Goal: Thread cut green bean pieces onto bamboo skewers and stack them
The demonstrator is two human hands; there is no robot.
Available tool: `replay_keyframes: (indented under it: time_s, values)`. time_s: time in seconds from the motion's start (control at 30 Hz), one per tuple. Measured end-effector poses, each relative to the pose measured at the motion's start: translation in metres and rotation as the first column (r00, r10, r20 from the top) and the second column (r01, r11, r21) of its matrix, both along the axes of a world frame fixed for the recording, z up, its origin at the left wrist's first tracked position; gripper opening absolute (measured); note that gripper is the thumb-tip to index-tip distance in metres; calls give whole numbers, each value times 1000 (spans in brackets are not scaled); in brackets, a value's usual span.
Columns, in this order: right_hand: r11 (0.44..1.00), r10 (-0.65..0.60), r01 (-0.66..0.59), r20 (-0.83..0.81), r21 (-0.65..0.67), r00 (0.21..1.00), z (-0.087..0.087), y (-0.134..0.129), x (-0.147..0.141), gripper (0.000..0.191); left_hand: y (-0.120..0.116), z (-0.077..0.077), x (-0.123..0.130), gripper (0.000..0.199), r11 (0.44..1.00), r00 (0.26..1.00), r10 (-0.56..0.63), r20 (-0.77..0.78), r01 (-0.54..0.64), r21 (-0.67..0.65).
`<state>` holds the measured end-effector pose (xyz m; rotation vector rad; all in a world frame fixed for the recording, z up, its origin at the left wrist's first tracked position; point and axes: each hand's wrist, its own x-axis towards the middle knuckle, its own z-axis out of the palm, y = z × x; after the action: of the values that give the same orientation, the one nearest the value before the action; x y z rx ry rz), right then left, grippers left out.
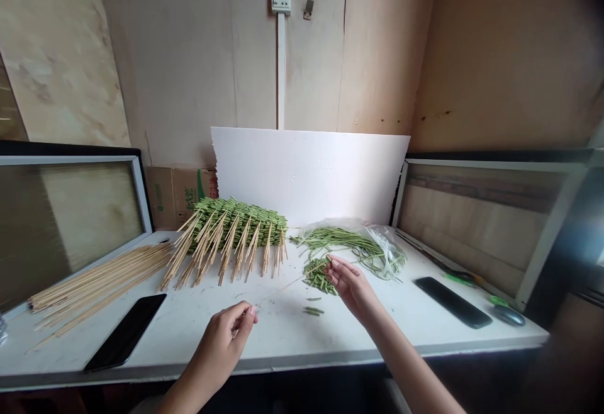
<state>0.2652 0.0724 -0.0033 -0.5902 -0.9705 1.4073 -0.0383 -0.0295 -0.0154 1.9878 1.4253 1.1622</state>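
A thin bamboo skewer [296,280] runs slantwise above the table between my two hands. My left hand [229,333] is closed, thumb against forefinger, at the skewer's near end. At its far end my right hand [350,282] pinches with thumb and fingertips; whether a bean piece is also between them is too small to tell. Under and beside the right fingertips lies a pile of cut green bean pieces [319,280]. A few loose bean pieces [312,311] lie nearer the table's front. Long whole green beans [340,238] spill from a clear plastic bag [389,250] behind the right hand.
Skewered beans [240,216] are stacked at the back left, sticks pointing forward. Bare bamboo skewers [104,275] and a black phone [126,332] lie left. At right are a dark phone [453,302] and a mouse [507,314]. A white board [309,172] stands behind.
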Motion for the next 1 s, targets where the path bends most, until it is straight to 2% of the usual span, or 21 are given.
replay_keyframes:
  time_s: [0.1,0.33,0.73,1.0]
  values:
    - [1000,8,-8,2,-8,1000,4,-5,-4,31,0,-2,0,44,1000,1000,3,-1,-3,-2]
    - [999,-22,24,62,-38,998,11,-13,-11,34,1,-4,0,44,1000,1000,-11,-8,11,-5]
    - [999,-33,35,84,-13,996,8,-17,-16,31,0,-3,1,44,1000,1000,-21,7,21,3]
    - [995,-104,101,164,23,981,11,-18,-15,36,0,-1,1,44,1000,1000,-16,-16,16,13]
